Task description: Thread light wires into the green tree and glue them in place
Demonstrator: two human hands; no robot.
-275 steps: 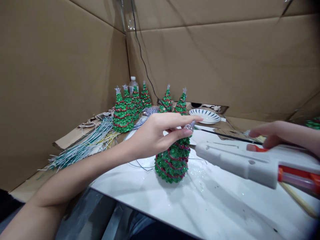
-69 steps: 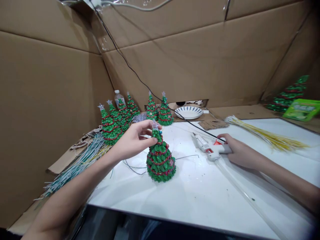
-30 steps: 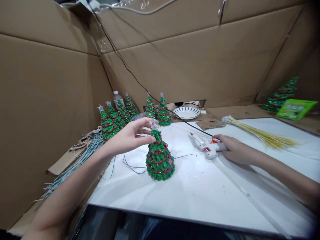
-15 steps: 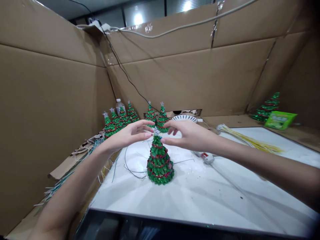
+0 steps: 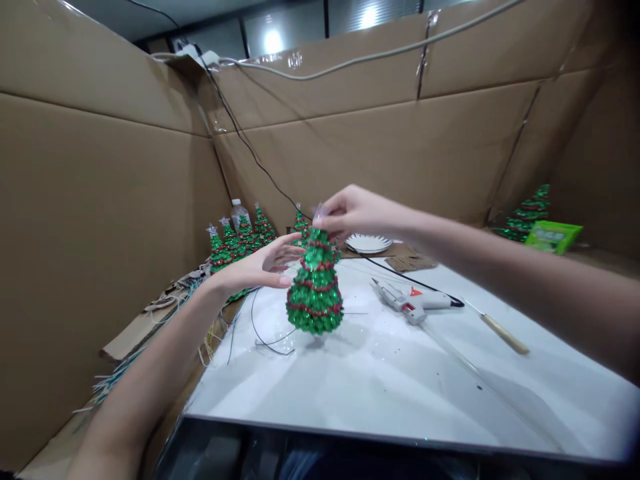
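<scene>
A small green glitter Christmas tree (image 5: pixel 314 293) with red trim and a silver star hangs just above the white tabletop (image 5: pixel 400 380). My right hand (image 5: pixel 353 212) pinches it at the top, by the star. Just left of the tree, my left hand (image 5: pixel 260 267) is open with its fingers spread, near the upper branches but apart from them. A white glue gun (image 5: pixel 413 304) lies on the table to the right of the tree.
Several finished trees (image 5: pixel 240 235) and a bottle (image 5: pixel 238 212) stand at the back left. A patterned plate (image 5: pixel 370 243) sits behind. Thin wires (image 5: pixel 260 327) trail left. A wooden-handled tool (image 5: pixel 503 331) lies right. Cardboard walls (image 5: pixel 100 200) enclose the table. Another tree (image 5: pixel 525 217) and a green packet (image 5: pixel 553 235) rest far right.
My right hand left the glue gun, took the tree by its top and lifted it off the table. My left hand let go of the top and opened beside it.
</scene>
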